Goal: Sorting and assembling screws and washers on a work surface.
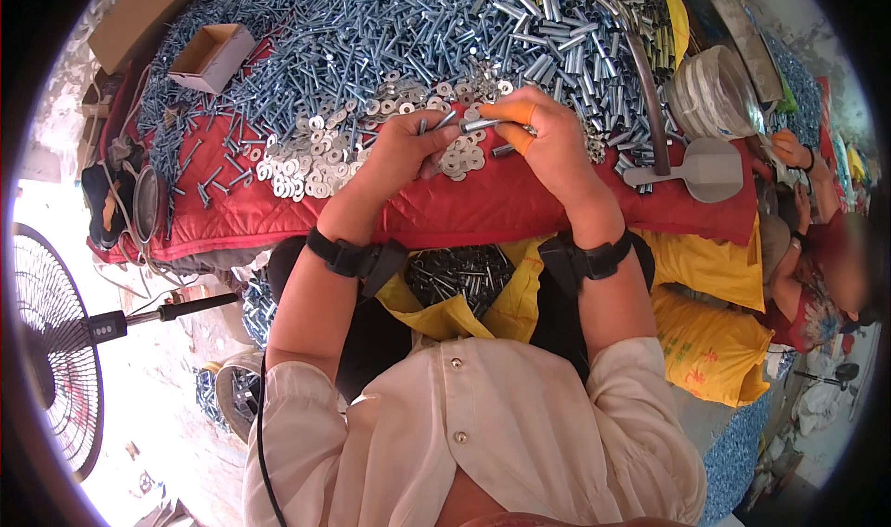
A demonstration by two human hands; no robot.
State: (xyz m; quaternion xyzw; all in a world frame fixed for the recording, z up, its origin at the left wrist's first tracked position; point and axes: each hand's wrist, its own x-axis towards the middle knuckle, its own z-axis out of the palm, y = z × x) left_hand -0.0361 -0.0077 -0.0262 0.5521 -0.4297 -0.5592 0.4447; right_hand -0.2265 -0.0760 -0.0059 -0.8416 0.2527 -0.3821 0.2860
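My left hand (406, 151) is closed round a couple of bolts (445, 119), their shanks poking out between thumb and fingers. Close beside it, my right hand (549, 146) wears orange finger covers on thumb and forefinger and pinches a shiny metal sleeve (479, 125). The sleeve's left end meets my left fingertips; whether a bolt sits inside it I cannot tell. Beneath both hands lie loose flat washers (320, 151). Beyond them spreads a heap of long bolts (371, 35), with a pile of metal sleeves (585, 39) to its right.
A red quilted cloth (408, 213) covers the table. A grey scoop (710, 168) lies at right, near a white bucket (713, 91). An open small box (212, 58) rests on the bolts. Between my knees sits a yellow sack (432, 318) of assembled-looking fasteners. A fan (60, 351) stands left; another person (803, 258) works right.
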